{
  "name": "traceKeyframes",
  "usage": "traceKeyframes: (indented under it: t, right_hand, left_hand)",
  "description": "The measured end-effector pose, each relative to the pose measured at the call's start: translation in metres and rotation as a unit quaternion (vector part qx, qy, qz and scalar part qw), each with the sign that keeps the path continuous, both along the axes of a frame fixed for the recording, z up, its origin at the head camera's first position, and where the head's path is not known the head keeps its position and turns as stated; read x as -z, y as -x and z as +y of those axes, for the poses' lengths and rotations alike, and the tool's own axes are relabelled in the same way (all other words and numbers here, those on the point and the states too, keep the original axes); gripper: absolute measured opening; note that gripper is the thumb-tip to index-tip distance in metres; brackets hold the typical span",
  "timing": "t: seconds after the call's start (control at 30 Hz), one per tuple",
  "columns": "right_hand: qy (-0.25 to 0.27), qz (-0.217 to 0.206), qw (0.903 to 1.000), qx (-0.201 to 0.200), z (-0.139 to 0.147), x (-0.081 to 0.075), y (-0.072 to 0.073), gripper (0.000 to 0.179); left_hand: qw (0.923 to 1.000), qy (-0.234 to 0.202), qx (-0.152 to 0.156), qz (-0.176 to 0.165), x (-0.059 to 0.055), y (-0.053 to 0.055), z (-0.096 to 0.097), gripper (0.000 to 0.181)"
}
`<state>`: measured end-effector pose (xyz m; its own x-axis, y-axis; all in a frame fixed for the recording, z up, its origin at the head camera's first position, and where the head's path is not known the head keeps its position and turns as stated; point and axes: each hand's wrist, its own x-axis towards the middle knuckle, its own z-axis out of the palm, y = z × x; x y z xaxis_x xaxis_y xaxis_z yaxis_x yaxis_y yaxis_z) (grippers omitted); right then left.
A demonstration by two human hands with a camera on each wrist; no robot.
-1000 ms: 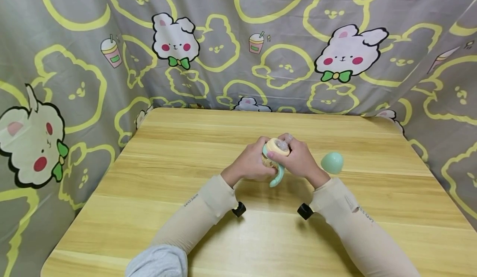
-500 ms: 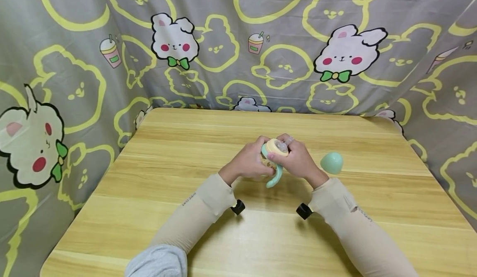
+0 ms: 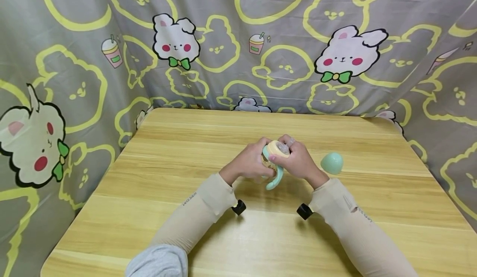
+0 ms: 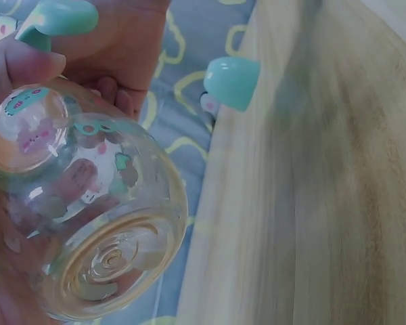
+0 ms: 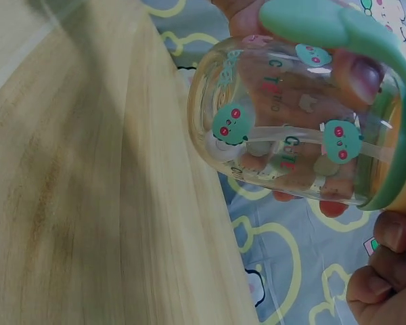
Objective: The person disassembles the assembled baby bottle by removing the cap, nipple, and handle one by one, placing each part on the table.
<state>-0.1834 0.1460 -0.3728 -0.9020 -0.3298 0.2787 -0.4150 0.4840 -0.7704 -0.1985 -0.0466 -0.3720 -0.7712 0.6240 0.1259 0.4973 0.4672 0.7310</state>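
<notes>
A clear baby bottle printed with small cartoon faces is held above the table, tilted, in both hands. It has a mint-green curved handle, a cream collar and a clear nipple on top; a straw shows inside. My left hand grips the bottle's body from the left. On the other side, my right hand grips the cream collar, its thumb on the near edge and its fingers round the far side. The bottle's round base faces the left wrist camera.
A mint-green domed cap stands on the wooden table, right of the right hand. Grey curtains with cartoon bears and rabbits hang behind the table and along both sides.
The handle's lower end has shifted slightly left and toward the person, as the bottle turns a little in the hands. Both hands keep their grip, and the cap stays put.
</notes>
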Motion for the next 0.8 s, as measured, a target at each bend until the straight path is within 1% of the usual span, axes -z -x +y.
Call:
traceKeyframes:
  t: [0.17,0.43,0.57,0.8]
  right_hand:
    - [0.005,0.009,0.9999,-0.007,0.0003,0.0027,0.0022,0.029]
    - [0.013,0.008,0.9997,-0.021,0.0016,0.0042,0.0029,0.026]
    - [0.018,0.010,0.9996,-0.019,0.0017,0.0048,0.0020,0.026]
    - [0.037,0.007,0.9991,-0.017,0.0017,0.0070,0.0002,0.026]
  left_hand:
    - [1.0000,0.006,-0.001,-0.001,-0.0014,-0.0011,0.0010,0.074]
    - [0.9999,0.011,0.009,0.000,-0.0008,-0.0006,0.0011,0.073]
    - [0.9999,0.014,0.009,0.001,-0.0011,-0.0007,0.0015,0.073]
    - [0.9998,0.011,0.004,-0.015,-0.0013,-0.0035,0.0027,0.076]
